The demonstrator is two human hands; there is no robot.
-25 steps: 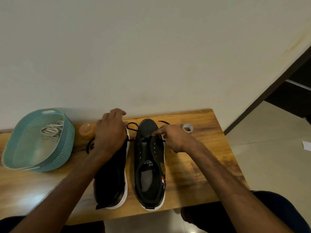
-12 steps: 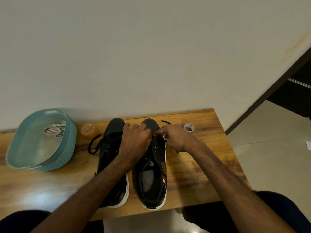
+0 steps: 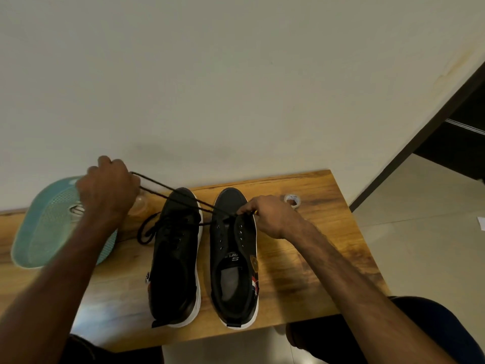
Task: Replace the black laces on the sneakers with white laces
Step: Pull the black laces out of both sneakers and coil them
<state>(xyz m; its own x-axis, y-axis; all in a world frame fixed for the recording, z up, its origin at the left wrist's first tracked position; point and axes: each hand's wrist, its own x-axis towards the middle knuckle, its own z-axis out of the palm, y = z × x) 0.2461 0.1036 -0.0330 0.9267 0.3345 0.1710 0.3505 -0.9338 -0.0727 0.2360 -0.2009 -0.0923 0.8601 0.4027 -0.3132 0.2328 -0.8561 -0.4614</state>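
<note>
Lace (image 3: pixel 181 199) runs taut from the right shoe (image 3: pixel 233 248) on the counter (image 3: pixel 301 271), across the toe of the left shoe (image 3: pixel 174 253), up to the left hand (image 3: pixel 107 190), which is clenched on it over the basket (image 3: pixel 34 232). The right hand (image 3: pixel 270 215) pinches the right shoe's far eyelet edge, steadying it. A sharp tug could snag the tip in the last eyelets and drag that shoe leftward, likely into the left shoe, which is laced in black. The small jar (image 3: pixel 139 204) just under the left hand may get knocked. White laces (image 3: pixel 76 209) lie in the basket, mostly hidden.
</note>
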